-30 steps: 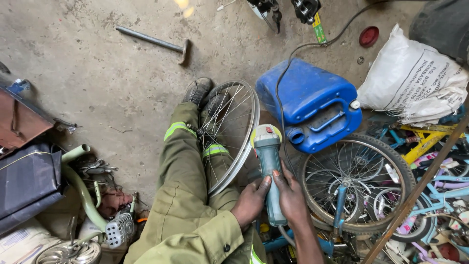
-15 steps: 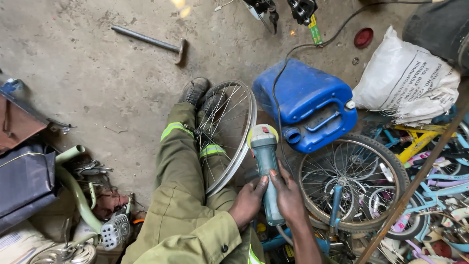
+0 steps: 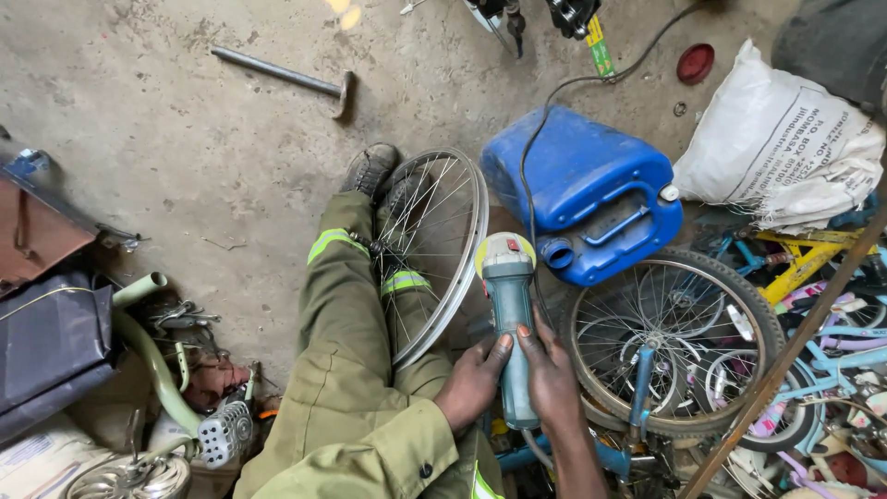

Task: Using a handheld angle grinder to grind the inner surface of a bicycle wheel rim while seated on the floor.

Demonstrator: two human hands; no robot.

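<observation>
Both hands wrapped round teal-bodied angle grinder with yellow-rimmed head [image 3: 507, 314]: left hand [image 3: 474, 381] gripping lower body from its side, right hand [image 3: 552, 370] closed over other side. Tool held upright above lap, beside bare silver spoked bicycle rim [image 3: 434, 249] leaning on olive-trousered legs. Step, judged: steadying grinder ahead of work on rim; next calls for firm two-handed grip and black cord [image 3: 545, 139] kept off spokes. Around: blue plastic jerrycan [image 3: 582, 199], white woven sack [image 3: 781, 148], tyred wheel [image 3: 674, 346], steel hammer [image 3: 286, 79] on concrete floor.
</observation>
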